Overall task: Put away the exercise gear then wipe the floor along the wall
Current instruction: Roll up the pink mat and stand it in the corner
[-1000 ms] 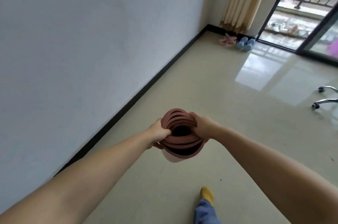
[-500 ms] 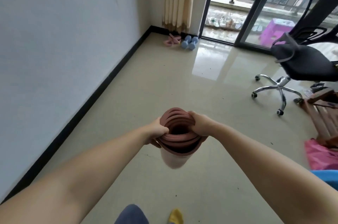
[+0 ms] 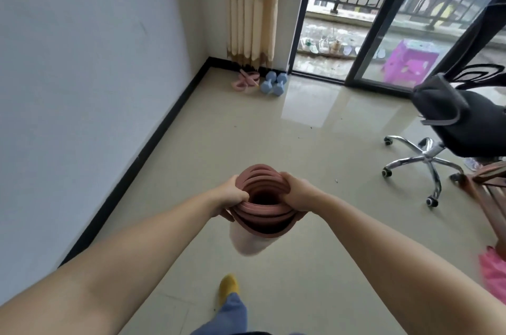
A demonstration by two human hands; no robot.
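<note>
Both hands hold a rolled-up reddish-brown exercise mat (image 3: 262, 203) upright and off the floor (image 3: 273, 143), its open end facing the camera so the coiled layers and hollow core show; nothing can be seen inside the core. The left hand (image 3: 232, 196) curls its fingers over the roll's left rim, and the right hand (image 3: 297, 195) clamps the right rim the same way, so each grip is closed on the mat. Far ahead, in the corner beneath a beige curtain (image 3: 252, 6), two light blue dumbbells (image 3: 273, 83) lie on the floor just beside a pink looped exerciser (image 3: 246, 79). A white wall (image 3: 82, 61) with a black baseboard runs along the left. A black office chair (image 3: 449, 126) stands at the right, and a purple stool (image 3: 408, 63) sits outside the glass door. A yellow-socked foot (image 3: 228, 285) shows below.
</note>
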